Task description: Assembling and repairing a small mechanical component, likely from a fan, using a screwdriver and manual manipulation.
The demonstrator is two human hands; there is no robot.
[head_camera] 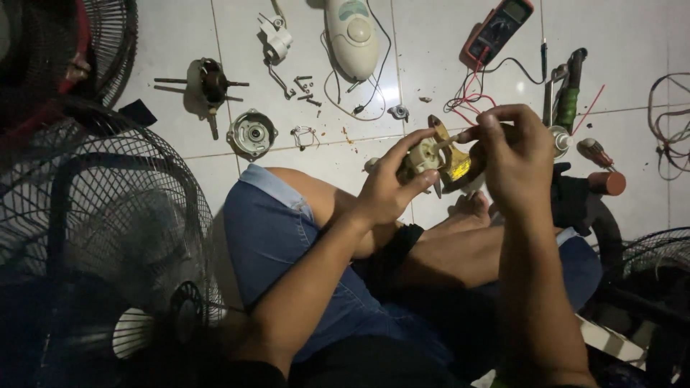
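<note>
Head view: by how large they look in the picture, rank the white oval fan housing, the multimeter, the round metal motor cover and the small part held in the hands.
1. White oval fan housing, though cut off at the top edge.
2. Multimeter, also partly cropped.
3. Round metal motor cover and the small part in the left hand look alike; the part sits nearer the camera, so unranked.

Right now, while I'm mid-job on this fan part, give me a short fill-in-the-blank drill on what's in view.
1. The left hand grips a small ____ fan part.
2. The right hand pinches at that part from the ____ side.
3. The multimeter lies on the white ____ floor.
4. The rotor lies ____ of the round metal cap in the picture.

Missing: cream; right; tiled; above
</note>
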